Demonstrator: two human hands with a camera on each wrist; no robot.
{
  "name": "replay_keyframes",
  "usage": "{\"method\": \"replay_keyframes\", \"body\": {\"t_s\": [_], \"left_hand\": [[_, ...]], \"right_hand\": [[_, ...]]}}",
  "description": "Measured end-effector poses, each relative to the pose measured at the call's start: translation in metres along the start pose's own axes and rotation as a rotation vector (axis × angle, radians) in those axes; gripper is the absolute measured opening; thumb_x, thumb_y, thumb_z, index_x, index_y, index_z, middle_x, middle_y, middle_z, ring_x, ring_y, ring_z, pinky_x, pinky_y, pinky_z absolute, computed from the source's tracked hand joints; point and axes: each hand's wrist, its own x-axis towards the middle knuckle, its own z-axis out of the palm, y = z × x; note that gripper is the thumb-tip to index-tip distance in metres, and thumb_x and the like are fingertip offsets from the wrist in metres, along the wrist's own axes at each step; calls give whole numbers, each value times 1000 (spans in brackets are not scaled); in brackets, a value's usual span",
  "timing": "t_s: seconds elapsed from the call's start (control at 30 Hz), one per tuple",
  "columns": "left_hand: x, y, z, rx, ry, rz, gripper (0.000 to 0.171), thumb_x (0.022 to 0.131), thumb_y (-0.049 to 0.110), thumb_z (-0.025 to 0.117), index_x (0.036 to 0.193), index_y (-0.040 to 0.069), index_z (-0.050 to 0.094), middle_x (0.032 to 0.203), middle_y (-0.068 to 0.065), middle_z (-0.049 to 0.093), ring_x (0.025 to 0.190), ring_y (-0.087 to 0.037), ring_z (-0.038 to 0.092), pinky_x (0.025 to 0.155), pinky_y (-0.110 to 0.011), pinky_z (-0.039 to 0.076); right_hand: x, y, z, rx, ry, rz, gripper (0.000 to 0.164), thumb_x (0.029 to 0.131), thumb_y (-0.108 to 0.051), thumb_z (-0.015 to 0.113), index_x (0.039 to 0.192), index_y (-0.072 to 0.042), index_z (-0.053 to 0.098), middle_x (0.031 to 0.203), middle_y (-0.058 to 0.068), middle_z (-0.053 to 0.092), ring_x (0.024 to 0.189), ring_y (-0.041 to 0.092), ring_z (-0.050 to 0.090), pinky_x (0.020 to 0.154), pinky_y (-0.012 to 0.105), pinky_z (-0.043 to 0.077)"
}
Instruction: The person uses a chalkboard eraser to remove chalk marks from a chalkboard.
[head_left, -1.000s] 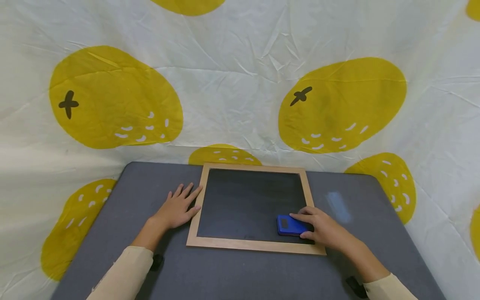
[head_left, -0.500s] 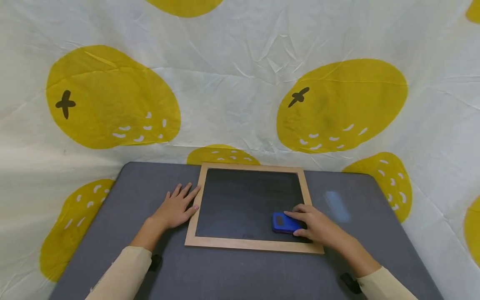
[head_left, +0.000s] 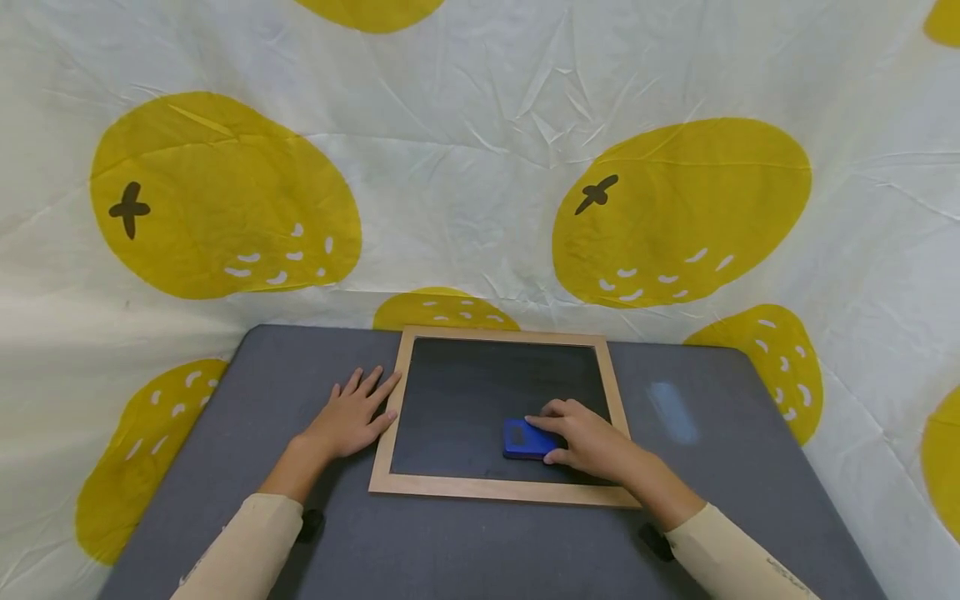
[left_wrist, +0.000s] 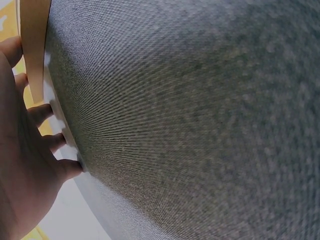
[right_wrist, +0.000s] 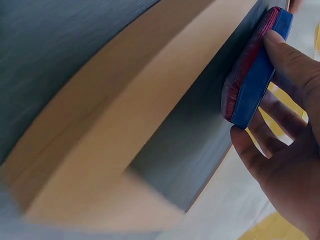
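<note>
A small chalkboard [head_left: 480,383] in a light wooden frame [head_left: 502,488] lies on the table. My right hand [head_left: 592,442] grips a blue chalkboard eraser [head_left: 522,439] by its sides, flat over the lower right part of the black surface. In the right wrist view, the eraser [right_wrist: 262,70] shows a blue back and a dark red felt pad facing the board, with thumb and fingers pinching its edges. My left hand [head_left: 348,421] is spread on the table at the board's left side, thumb and forefinger touching the frame. The left wrist view shows those fingers spread by the frame [left_wrist: 35,50].
The grey cloth-covered table [head_left: 480,550] reaches to a white curtain [head_left: 457,183] with yellow fruit prints behind it. A pale blue chalky smudge [head_left: 673,412] marks the table right of the board.
My right hand has slid the eraser leftward and slightly up across the board from near its lower right corner. The left hand and the board hold their places.
</note>
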Motion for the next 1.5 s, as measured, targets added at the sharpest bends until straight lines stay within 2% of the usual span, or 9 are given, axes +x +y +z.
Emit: {"method": "replay_keyframes", "body": {"t_s": [0.37,0.57,0.93,1.17,1.5], "left_hand": [[-1,2,-2,-1,1,0,67,108,49,47,166,22,27,169,-20,27,154,-55,19,113,-81,18],[0,1,0,-6,13,3,66,108,49,46,165,22,28,168,-21,28,153,-55,19,112,-82,18],[2,1,1,7,-17,-21,66,109,52,41,166,26,25,170,-19,25,155,-54,16,114,-81,17],[4,-2,2,8,-20,-17,65,109,53,40,167,28,23,171,-18,24,155,-53,15,114,-81,16],[4,-4,3,8,-6,-1,65,109,48,44,166,26,23,170,-19,24,155,-53,15,114,-81,15]], "right_hand": [[51,-39,6,-66,-55,-47,61,92,-39,79,146,-17,61,128,7,65,107,22,59,94,39,55],[79,-61,9,-80,-63,-82,61,94,-41,77,148,-18,60,127,6,64,103,21,57,92,36,53],[130,-92,15,-126,-89,-65,61,96,-43,73,150,-21,57,130,6,62,104,21,58,96,34,53],[140,-96,16,-125,-105,-46,62,96,-42,73,151,-21,56,130,6,62,104,22,58,97,34,52],[132,-103,22,-131,-118,-75,64,96,-46,73,152,-21,55,132,5,61,107,21,59,97,34,53]]}}
